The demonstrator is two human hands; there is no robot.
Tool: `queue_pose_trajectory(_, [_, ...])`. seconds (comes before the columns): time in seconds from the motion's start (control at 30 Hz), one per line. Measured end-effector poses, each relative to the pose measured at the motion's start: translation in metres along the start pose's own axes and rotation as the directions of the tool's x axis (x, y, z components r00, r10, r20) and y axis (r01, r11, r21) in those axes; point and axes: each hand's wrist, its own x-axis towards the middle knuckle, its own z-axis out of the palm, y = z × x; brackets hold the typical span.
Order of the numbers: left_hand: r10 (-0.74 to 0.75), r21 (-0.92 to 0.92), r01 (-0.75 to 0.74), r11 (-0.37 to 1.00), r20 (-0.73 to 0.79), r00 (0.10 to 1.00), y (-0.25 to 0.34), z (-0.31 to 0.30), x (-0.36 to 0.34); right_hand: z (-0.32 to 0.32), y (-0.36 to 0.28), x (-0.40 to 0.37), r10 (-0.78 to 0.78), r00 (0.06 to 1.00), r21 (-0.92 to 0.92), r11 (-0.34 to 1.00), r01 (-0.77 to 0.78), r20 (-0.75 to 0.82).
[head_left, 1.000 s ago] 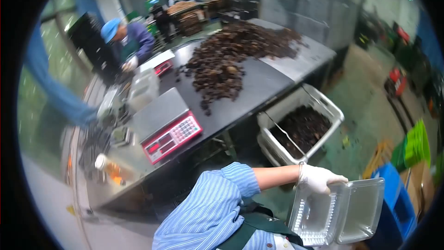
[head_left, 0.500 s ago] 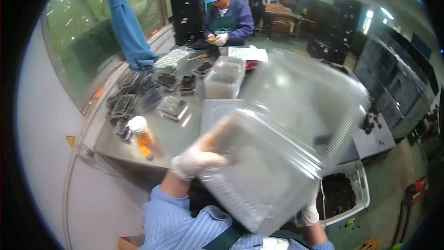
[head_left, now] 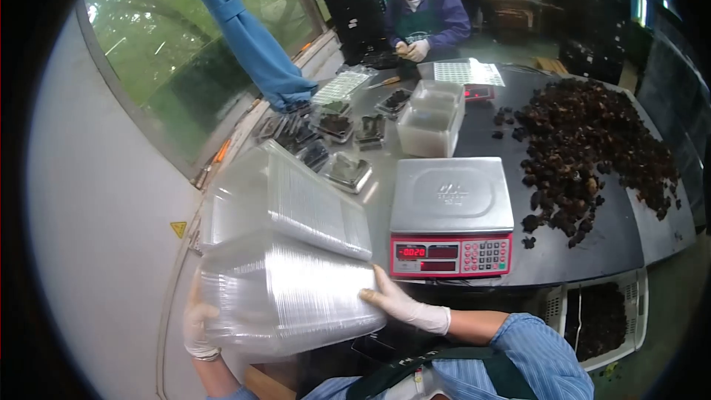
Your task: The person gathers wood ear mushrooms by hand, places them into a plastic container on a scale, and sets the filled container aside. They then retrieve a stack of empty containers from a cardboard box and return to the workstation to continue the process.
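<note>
Table (head_left: 552, 270): smooth grey metal top, darker toward the right, edge running across below the scale. Wall (head_left: 111, 200): pale, plain, with a yellow triangular sticker (head_left: 178, 230). Window (head_left: 155, 52): large pane, greenery beyond. Curtain (head_left: 248, 37): blue cloth, gathered, hanging beside the window. Far side of table: one co-worker (head_left: 444, 15), blue cap, purple sleeves, dark apron, gloved hands together. Behind, at left: tall black stack (head_left: 348, 7).

Scale (head_left: 452, 211): flat silvery pan, red-framed panel with keypad and lit red digits. Second scale (head_left: 480, 93): farther back, red, partly covered by a white sheet (head_left: 470, 72) with printed rows. Tubs (head_left: 429, 122): cloudy plastic, box-shaped, just behind the first scale. Packs (head_left: 348, 170): small, clear, several with dark contents, clustered toward the window. Heap (head_left: 592, 148): dark brown, lumpy pieces, loose on the table's right. Crate (head_left: 637, 304): white plastic, slotted wall, dark contents, below the table edge.

Stack (head_left: 318, 289): clear glossy plastic boxes, nested, finely ribbed along the edges, in two adjoining banks; held up in front of the table, left of the first scale.

Left hand (head_left: 201, 324): white glove, curved against the stack's left end; fingers partly obscured. Right hand (head_left: 400, 301): white glove, fingers closed on the stack's right end. The stack is clasped between both.
</note>
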Motion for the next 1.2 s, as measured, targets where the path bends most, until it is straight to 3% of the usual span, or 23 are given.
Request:
queue_pose_trajectory(0.07, [-0.033,-0.026,0.032,0.999,-0.035,0.999,0.001,-0.010,-0.002,-0.013,-0.012,0.011,-0.063,0.998,0.065,0.996,0.062,0.001])
queue_pose_trajectory(0.1, [0.041,-0.004,-0.041,0.999,-0.113,0.993,0.008,0.007,-0.003,-0.023,-0.028,0.017,-0.118,0.993,0.124,0.986,0.114,0.018])
queue_pose_trajectory(0.17, [0.211,0.228,-0.170,0.959,-0.166,0.963,-0.001,-0.032,0.002,-0.051,-0.063,0.032,-0.273,0.961,0.260,0.932,0.252,0.048])
queue_pose_trajectory(0.2, [0.379,0.507,-0.295,0.810,-0.069,0.923,0.006,-0.031,0.006,-0.067,-0.079,0.040,-0.371,0.927,0.340,0.880,0.331,0.060])
queue_pose_trajectory(0.23, [0.538,0.766,-0.368,0.527,0.035,0.842,0.014,-0.029,0.010,-0.081,-0.104,0.043,-0.497,0.867,0.422,0.794,0.438,0.034])
queue_pose_trajectory(0.27, [0.669,0.905,-0.364,0.218,0.133,0.731,0.022,-0.028,0.014,-0.095,-0.115,0.047,-0.523,0.852,0.637,0.656,0.405,-0.002])
queue_pose_trajectory(0.33, [0.658,0.901,-0.392,0.183,0.184,0.730,0.046,0.000,0.021,-0.097,-0.131,0.053,-0.604,0.746,0.527,0.553,0.645,-0.280])
queue_pose_trajectory(0.37, [0.584,0.650,-0.477,0.592,0.063,0.809,0.052,0.017,0.030,-0.099,-0.114,0.065,-0.398,0.879,0.603,0.643,0.472,-0.262])
queue_pose_trajectory(0.4, [0.451,0.252,-0.439,0.863,0.011,0.893,0.058,0.040,0.038,-0.101,-0.068,0.088,-0.406,0.876,0.568,0.668,0.480,-0.262])
queue_pose_trajectory(0.43, [0.289,-0.194,-0.277,0.941,0.038,0.957,0.063,0.060,0.044,-0.103,-0.024,0.110,-0.413,0.872,0.533,0.692,0.488,-0.261])
queue_pose_trajectory(0.5, [0.269,0.028,-0.274,0.961,0.124,0.955,0.059,0.091,0.057,-0.110,0.009,0.130,-0.629,0.740,0.435,0.612,0.661,-0.240])
queue_pose_trajectory(0.6, [0.165,0.297,-0.269,0.916,0.333,0.929,0.077,0.119,0.096,-0.145,-0.016,0.139,-0.664,0.724,0.584,0.517,0.626,-0.188])
queue_pose_trajectory(0.63, [0.195,0.350,-0.299,0.888,0.301,0.933,0.082,0.138,0.109,-0.158,-0.024,0.141,-0.674,0.717,0.627,0.485,0.610,-0.177])
queue_pose_trajectory(0.67, [0.228,0.402,-0.324,0.856,0.270,0.936,0.087,0.158,0.122,-0.170,-0.031,0.143,-0.683,0.712,0.668,0.453,0.590,-0.166])
queue_pose_trajectory(0.7, [0.226,0.543,-0.332,0.772,0.254,0.941,0.098,0.180,0.131,-0.186,-0.047,0.151,-0.630,0.762,0.919,0.193,0.343,-0.152])
queue_pose_trajectory(0.8, [0.172,0.654,-0.374,0.658,0.353,0.920,0.107,0.239,0.150,-0.245,-0.112,0.148,-0.615,0.756,0.910,0.146,0.389,-0.224])
queue_pose_trajectory(0.83, [0.216,0.658,-0.373,0.654,0.311,0.926,0.094,0.224,0.171,-0.269,-0.121,0.151,-0.585,0.800,0.955,0.136,0.265,-0.138])
queue_pose_trajectory(0.9, [0.299,0.703,-0.402,0.587,0.273,0.914,0.070,0.229,0.207,-0.303,-0.148,0.161,-0.264,0.946,0.971,0.092,0.222,-0.191])
queue_pose_trajectory(0.93, [0.333,0.741,-0.421,0.523,0.277,0.901,0.058,0.252,0.218,-0.322,-0.162,0.156,-0.170,0.968,0.956,0.195,0.218,-0.186])
queue_pose_trajectory(1.03, [0.423,0.839,-0.438,0.322,0.286,0.860,0.021,0.308,0.251,-0.371,-0.139,0.205,-0.290,0.945,0.974,0.121,0.192,-0.150])
queue_pose_trajectory(1.1, [0.421,0.732,-0.443,0.518,0.232,0.877,0.008,0.331,0.285,-0.399,-0.122,0.238,-0.473,0.880,0.986,0.123,0.117,-0.045])
queue_pose_trajectory(1.13, [0.417,0.663,-0.440,0.606,0.207,0.885,0.003,0.340,0.299,-0.404,-0.120,0.253,-0.401,0.906,0.965,0.154,0.212,-0.135])
queue_pose_trajectory(1.2, [0.452,0.730,-0.443,0.520,0.205,0.868,-0.008,0.357,0.324,-0.412,-0.123,0.276,-0.262,0.910,0.889,0.244,0.386,-0.323])
